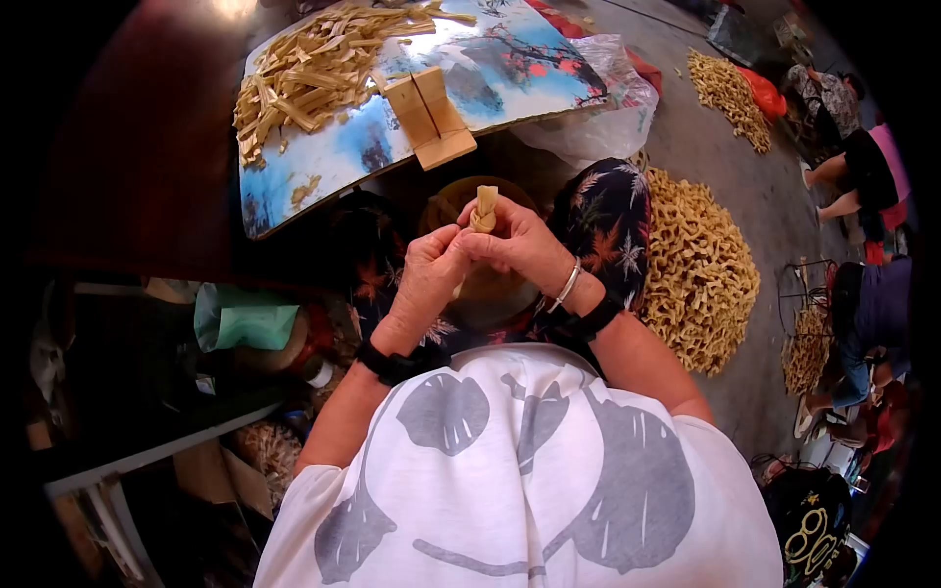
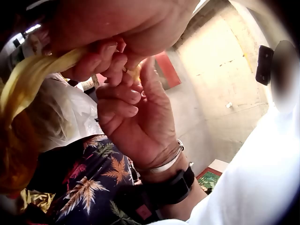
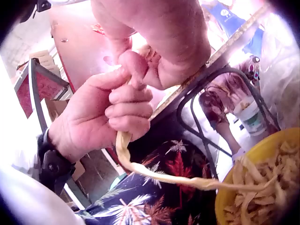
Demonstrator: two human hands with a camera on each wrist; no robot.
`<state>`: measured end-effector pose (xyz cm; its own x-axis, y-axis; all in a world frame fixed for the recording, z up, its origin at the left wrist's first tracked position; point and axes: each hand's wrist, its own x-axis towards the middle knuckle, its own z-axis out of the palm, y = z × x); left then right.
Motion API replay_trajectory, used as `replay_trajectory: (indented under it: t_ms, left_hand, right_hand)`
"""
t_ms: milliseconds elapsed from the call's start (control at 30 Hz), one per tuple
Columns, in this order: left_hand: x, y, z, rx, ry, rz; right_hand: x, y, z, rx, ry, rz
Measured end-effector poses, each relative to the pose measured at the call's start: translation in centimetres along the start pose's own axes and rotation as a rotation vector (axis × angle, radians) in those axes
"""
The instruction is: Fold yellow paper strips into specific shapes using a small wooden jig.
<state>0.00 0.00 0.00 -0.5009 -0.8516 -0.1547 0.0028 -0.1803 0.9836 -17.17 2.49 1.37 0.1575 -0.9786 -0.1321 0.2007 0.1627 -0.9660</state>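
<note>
Both hands meet over the lap around one pale yellow strip, its upper end folded and wrapped into a small knot. The right hand, with a bracelet at the wrist, holds the wrapped part between thumb and fingers. Close against it, the left hand pinches the strip just below. In the right wrist view, the left hand's lower fingers curl round the strip's tail, which hangs down to a yellow bowl of similar strips. Part of the wrapped end is hidden by fingers there.
Ahead stands a painted board bearing a heap of strips and a slotted wooden stand. A large pile of knotted pieces lies on the floor at right, near a clear plastic bag. Other people sit further right.
</note>
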Motion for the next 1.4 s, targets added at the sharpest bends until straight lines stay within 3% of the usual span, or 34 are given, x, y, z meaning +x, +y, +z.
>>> replay_trajectory:
  t_ms: [100,167,267,333,433,533,633,800,967,1133,1200,1400]
  left_hand:
    - [-0.2,-0.3,1.4,-0.207,-0.051,-0.079]
    - [-1.0,0.7,-0.7,-0.207,-0.079,-0.129]
    - [-0.7,0.8,-0.6,-0.178,-0.106,-0.177]
    - [-0.5,1.3,0.5,-0.088,-0.055,-0.061]
    - [-0.4,1.4,0.6,0.002,-0.015,0.024]
    - [-0.7,1.3,0.4,0.024,-0.009,0.032]
    - [-0.5,1.4,0.2,-0.001,-0.011,-0.007]
    - [0.7,1.7,-0.7,-0.01,-0.016,-0.048]
    - [5.2,2.5,-3.7,0.384,0.192,0.291]
    - [11.1,4.5,-6.3,0.488,0.338,0.417]
    - [12.4,5.0,-6.8,0.499,0.353,0.391]
    - [14.5,4.8,-7.2,0.518,0.398,0.326]
  right_hand:
    - [-0.7,-0.4,-1.1,0.035,0.073,-0.015]
    - [0.1,-0.1,-0.5,0.118,0.129,-0.032]
    - [0.5,0.9,-0.9,-0.111,0.224,-0.122]
    - [0.5,0.8,-0.6,-0.211,0.227,-0.142]
    - [0.9,1.6,0.6,0.047,0.196,-0.13]
    - [0.3,0.0,0.5,0.239,0.216,0.04]
    - [1.1,0.5,0.4,0.224,0.258,0.006]
    - [2.6,-0.6,-0.7,0.023,0.258,-0.043]
    - [6.7,-3.4,-1.8,-0.287,0.346,-0.236]
    - [12.1,-4.2,-2.1,-0.629,0.492,-0.447]
    - [14.0,-3.7,-2.6,-0.739,0.556,-0.558]
    - [16.2,-2.9,-3.1,-0.863,0.545,-0.585]
